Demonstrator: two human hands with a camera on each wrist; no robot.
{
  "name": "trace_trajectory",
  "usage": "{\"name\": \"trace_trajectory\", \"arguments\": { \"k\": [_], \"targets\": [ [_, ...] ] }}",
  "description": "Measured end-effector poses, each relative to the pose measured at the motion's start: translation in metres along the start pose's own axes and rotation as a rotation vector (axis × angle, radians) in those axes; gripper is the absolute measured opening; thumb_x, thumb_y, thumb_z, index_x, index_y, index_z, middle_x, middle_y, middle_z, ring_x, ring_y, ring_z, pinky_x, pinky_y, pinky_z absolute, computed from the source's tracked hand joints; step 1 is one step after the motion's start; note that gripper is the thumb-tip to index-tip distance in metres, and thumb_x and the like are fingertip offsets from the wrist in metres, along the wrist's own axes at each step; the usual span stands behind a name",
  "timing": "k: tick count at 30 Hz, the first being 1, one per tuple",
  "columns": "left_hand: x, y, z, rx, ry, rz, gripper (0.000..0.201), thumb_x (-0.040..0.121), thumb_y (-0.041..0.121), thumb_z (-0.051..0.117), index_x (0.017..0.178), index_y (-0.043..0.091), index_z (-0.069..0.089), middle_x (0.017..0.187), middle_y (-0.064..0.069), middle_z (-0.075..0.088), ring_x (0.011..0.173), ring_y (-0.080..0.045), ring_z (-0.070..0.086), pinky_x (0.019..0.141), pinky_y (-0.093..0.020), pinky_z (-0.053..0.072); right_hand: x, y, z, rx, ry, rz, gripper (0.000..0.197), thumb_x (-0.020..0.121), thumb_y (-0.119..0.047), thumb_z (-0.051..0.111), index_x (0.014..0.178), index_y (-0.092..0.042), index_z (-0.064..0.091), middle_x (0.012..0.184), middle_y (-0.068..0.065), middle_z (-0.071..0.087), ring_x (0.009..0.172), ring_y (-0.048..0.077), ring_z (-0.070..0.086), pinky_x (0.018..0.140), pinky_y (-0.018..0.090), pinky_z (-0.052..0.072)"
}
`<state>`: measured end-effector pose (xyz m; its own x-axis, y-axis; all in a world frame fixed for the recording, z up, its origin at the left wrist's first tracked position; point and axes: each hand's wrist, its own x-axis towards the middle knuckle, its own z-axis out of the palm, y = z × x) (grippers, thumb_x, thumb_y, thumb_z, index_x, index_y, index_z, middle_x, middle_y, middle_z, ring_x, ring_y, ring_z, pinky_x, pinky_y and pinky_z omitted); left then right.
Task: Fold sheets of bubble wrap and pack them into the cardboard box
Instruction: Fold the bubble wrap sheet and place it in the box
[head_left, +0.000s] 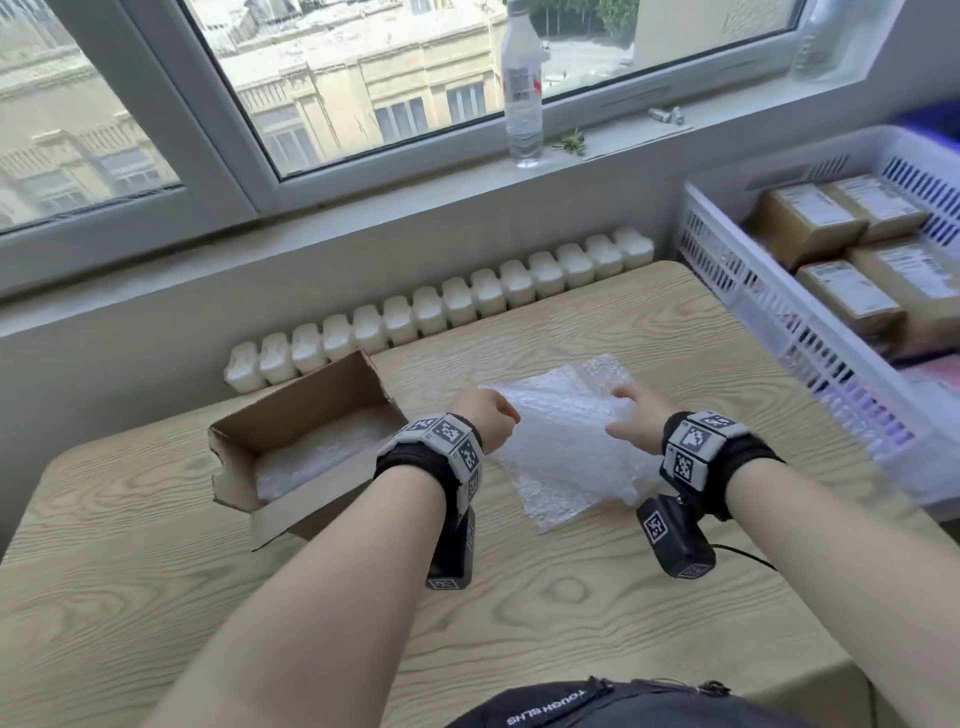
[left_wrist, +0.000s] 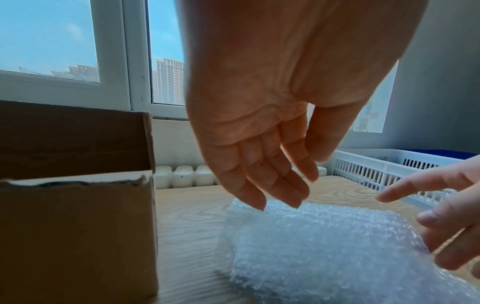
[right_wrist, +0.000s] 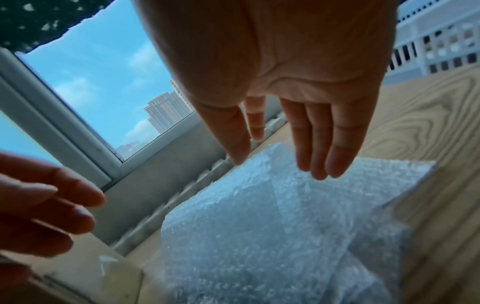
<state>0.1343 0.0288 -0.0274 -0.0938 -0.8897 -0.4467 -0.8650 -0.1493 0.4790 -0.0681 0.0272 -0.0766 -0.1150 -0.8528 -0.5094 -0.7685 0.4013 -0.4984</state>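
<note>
bare forearms, black wristbands (head_left: 748, 457) bearing grey square-coded marker blocks (head_left: 447, 436), black cameras (head_left: 675, 540) beneath.

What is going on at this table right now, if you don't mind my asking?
A person is packing bubble wrap. Both the left hand and the right hand hover open over a clear sheet of bubble wrap lying on the wood-grain table; neither grips it. The open brown cardboard box to its left already holds some bubble wrap.

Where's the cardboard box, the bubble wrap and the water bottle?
cardboard box (head_left: 244, 441): head view, left inner wall.
bubble wrap (head_left: 561, 447): head view, middle of the sheet.
water bottle (head_left: 522, 83): head view, its label.
</note>
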Motion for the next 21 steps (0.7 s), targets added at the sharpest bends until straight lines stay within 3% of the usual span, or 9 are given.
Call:
{"name": "trace_trajectory", "arguments": {
  "k": [2, 4, 8, 11, 13, 17, 19, 21],
  "targets": [
    [0.002, 0.005, 0.003, 0.015, -0.006, -0.022, 0.031, 0.094, 0.008, 0.043, 0.113, 0.01, 0.067, 0.119, -0.009, 0.067, 0.109, -0.023, 0.063, 0.094, -0.031, 0.051, 0.006, 0.004, 0.0, 0.11, -0.016, -0.005, 0.057, 0.086, -0.015, 0.062, 0.138, -0.02, 0.041, 0.089, 0.005, 0.056, 0.069, 0.022, 0.056, 0.064, 0.034, 0.052],
    [0.004, 0.011, 0.006, 0.044, -0.001, -0.04, 0.031, 0.094, 0.011, 0.044, 0.118, 0.012, 0.065, 0.121, -0.009, 0.066, 0.111, -0.023, 0.062, 0.094, -0.03, 0.05, 0.013, 0.008, -0.001, 0.232, 0.01, 0.017, 0.048, 0.082, -0.004, 0.062, 0.127, -0.015, 0.052, 0.083, 0.009, 0.062, 0.077, 0.027, 0.061, 0.078, 0.041, 0.055],
    [0.008, 0.014, 0.009, 0.014, 0.069, -0.11, 0.04, 0.094, 0.015, 0.047, 0.133, 0.011, 0.049, 0.13, -0.01, 0.057, 0.113, -0.025, 0.058, 0.092, -0.031, 0.047, 0.017, 0.002, -0.012, 0.558, -0.012, -0.013, 0.03, 0.086, 0.009, 0.051, 0.113, -0.002, 0.059, 0.074, 0.01, 0.059, 0.071, 0.024, 0.061, 0.073, 0.035, 0.055],
    [0.012, 0.013, 0.008, 0.0, 0.102, -0.16, 0.045, 0.093, 0.016, 0.049, 0.137, 0.01, 0.043, 0.132, -0.011, 0.054, 0.115, -0.026, 0.056, 0.093, -0.032, 0.046, 0.013, -0.005, -0.022, 0.644, -0.101, -0.029, 0.032, 0.086, 0.01, 0.05, 0.114, -0.003, 0.057, 0.083, 0.013, 0.056, 0.083, 0.026, 0.061, 0.084, 0.038, 0.055],
    [0.013, 0.013, 0.006, 0.009, 0.1, -0.176, 0.046, 0.094, 0.017, 0.048, 0.139, 0.01, 0.042, 0.135, -0.011, 0.052, 0.117, -0.025, 0.055, 0.093, -0.031, 0.045, 0.009, -0.008, -0.021, 0.685, -0.14, -0.027, 0.035, 0.082, 0.01, 0.059, 0.116, 0.0, 0.058, 0.098, 0.017, 0.057, 0.093, 0.028, 0.06, 0.089, 0.036, 0.053],
    [0.013, 0.014, 0.005, 0.015, 0.117, -0.187, 0.046, 0.094, 0.017, 0.048, 0.139, 0.01, 0.041, 0.136, -0.011, 0.051, 0.118, -0.026, 0.055, 0.092, -0.031, 0.045, 0.009, -0.015, -0.019, 0.391, 0.131, -0.065, 0.027, 0.076, -0.006, 0.073, 0.102, -0.007, 0.07, 0.106, 0.01, 0.068, 0.101, 0.023, 0.064, 0.08, 0.023, 0.046],
    [0.014, 0.012, 0.004, 0.017, 0.143, -0.2, 0.048, 0.094, 0.018, 0.049, 0.14, 0.011, 0.04, 0.137, -0.011, 0.05, 0.118, -0.026, 0.054, 0.093, -0.032, 0.045, 0.01, -0.023, -0.028, 0.395, 0.178, -0.098, 0.022, 0.078, -0.005, 0.07, 0.1, -0.008, 0.072, 0.104, 0.009, 0.069, 0.103, 0.022, 0.064, 0.08, 0.022, 0.044],
    [0.015, 0.011, 0.001, 0.042, 0.184, -0.207, 0.056, 0.091, 0.021, 0.055, 0.142, 0.013, 0.035, 0.14, -0.013, 0.045, 0.122, -0.028, 0.05, 0.098, -0.035, 0.046, 0.012, -0.03, -0.041, 0.481, 0.147, -0.153, 0.017, 0.076, 0.001, 0.065, 0.087, -0.009, 0.073, 0.091, 0.008, 0.068, 0.097, 0.022, 0.065, 0.087, 0.026, 0.051]
  ]
}}
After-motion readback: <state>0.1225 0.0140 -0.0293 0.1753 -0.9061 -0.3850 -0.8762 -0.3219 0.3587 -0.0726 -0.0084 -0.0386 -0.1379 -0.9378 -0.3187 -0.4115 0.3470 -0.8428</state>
